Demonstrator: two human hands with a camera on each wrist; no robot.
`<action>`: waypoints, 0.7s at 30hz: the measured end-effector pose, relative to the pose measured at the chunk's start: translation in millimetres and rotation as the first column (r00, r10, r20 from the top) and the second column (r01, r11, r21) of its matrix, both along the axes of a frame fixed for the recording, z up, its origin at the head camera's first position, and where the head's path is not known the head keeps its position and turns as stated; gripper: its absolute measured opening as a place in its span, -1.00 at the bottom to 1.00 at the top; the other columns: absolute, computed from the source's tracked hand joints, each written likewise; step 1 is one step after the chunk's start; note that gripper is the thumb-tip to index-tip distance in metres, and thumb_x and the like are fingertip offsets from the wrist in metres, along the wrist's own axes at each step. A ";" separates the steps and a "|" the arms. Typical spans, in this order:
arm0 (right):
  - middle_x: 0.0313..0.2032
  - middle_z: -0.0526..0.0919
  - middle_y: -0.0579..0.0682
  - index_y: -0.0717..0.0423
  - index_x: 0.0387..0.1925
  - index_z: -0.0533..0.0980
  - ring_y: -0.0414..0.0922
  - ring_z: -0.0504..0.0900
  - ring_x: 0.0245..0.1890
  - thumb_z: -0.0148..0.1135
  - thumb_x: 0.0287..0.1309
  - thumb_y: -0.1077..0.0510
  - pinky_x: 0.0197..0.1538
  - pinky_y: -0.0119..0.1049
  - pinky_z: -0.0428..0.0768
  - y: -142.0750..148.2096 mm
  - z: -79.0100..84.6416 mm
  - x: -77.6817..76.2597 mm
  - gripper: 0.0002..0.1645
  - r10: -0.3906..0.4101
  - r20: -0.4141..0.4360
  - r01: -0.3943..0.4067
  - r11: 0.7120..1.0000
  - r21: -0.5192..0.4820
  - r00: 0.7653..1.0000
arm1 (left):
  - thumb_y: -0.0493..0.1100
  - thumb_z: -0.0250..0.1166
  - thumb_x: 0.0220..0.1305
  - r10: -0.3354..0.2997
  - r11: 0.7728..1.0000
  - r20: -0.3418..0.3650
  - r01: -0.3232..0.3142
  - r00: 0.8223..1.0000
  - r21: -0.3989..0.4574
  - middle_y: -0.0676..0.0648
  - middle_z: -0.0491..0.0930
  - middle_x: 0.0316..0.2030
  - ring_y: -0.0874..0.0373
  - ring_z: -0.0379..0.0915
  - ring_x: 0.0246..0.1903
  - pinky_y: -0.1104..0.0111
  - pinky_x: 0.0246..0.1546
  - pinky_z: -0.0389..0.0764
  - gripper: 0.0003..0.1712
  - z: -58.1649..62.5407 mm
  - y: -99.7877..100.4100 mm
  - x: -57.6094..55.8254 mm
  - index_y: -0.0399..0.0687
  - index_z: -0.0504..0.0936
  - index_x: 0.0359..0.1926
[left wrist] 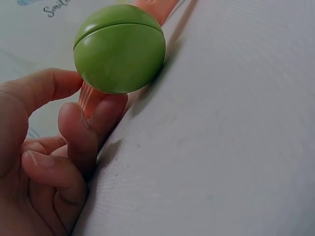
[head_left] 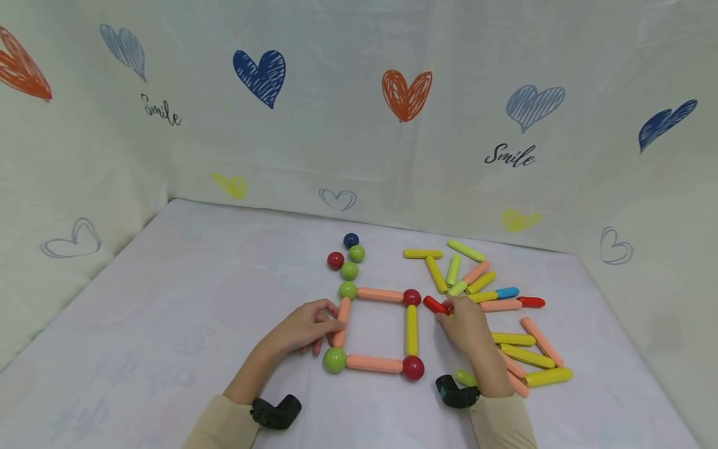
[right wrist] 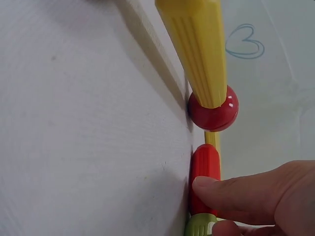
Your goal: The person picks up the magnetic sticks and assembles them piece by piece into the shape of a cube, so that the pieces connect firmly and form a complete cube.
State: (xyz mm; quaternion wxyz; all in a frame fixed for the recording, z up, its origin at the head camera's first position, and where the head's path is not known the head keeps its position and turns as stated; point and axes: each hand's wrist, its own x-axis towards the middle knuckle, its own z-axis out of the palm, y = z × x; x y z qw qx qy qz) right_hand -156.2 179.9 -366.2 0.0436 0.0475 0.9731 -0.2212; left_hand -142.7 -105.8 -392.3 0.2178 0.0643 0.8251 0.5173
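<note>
A square frame of sticks and balls lies on the table. My left hand pinches its left orange stick between thumb and fingers. The near-left green ball sits at that stick's end, close to the fingertips. A yellow stick forms the right side, between two red balls, the nearer one at the front corner. Just right of the frame, my right hand pinches a short red stick. A light green stick touches the red one's end. The right hand's other fingers are mostly hidden.
Loose balls, among them a dark blue ball and a red ball, lie behind the frame. Many loose sticks, such as a yellow stick and a blue-tipped one, spread around the right arm. A heart-printed cloth hangs behind.
</note>
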 end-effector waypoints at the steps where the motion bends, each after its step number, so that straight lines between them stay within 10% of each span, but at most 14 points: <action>1: -0.29 0.57 0.18 0.35 -0.14 0.54 -0.04 0.46 -0.38 0.28 0.09 0.23 -0.28 -0.22 0.53 0.1 0.2 -0.1 -0.69 -0.007 0.001 0.007 1.000 -0.003 1.000 | -0.02 0.23 0.20 0.006 1.000 0.004 -0.006 1.000 -0.003 0.04 0.45 -0.75 0.27 0.16 -0.86 0.49 -0.79 0.16 -0.67 0.2 0.4 -0.1 -0.12 0.45 -0.12; 21: -0.31 0.55 0.13 0.32 -0.03 0.50 -0.09 0.42 -0.42 0.23 0.15 0.17 -0.39 -0.35 0.44 7.3 2.5 1.4 -0.61 -0.030 0.043 0.036 0.990 -0.137 0.999 | -0.06 0.21 0.20 0.051 0.999 0.040 -0.051 0.998 0.012 0.05 0.50 -0.72 0.27 0.18 -0.85 0.50 -0.80 0.16 -0.72 -0.1 3.5 -1.8 -0.15 0.47 -0.16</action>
